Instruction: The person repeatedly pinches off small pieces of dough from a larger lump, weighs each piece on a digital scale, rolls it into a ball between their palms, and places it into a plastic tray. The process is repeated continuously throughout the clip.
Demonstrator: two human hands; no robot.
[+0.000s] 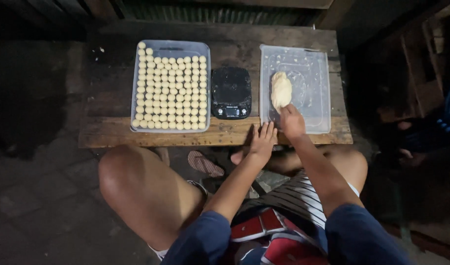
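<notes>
Our right hand (292, 121) pinched the dough lump (280, 90) in the clear tray (318, 88), while our left hand (262, 139) lay open, empty, on the wooden table (225, 135).

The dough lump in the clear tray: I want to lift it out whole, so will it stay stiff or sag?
The dough lump looks soft: its outline is rounded and uneven, so it would probably sag if lifted. The right hand touches its lower end, and pinching there would likely dent or tear it. It lies flat in the clear tray, so rolling seems unlikely.
</notes>
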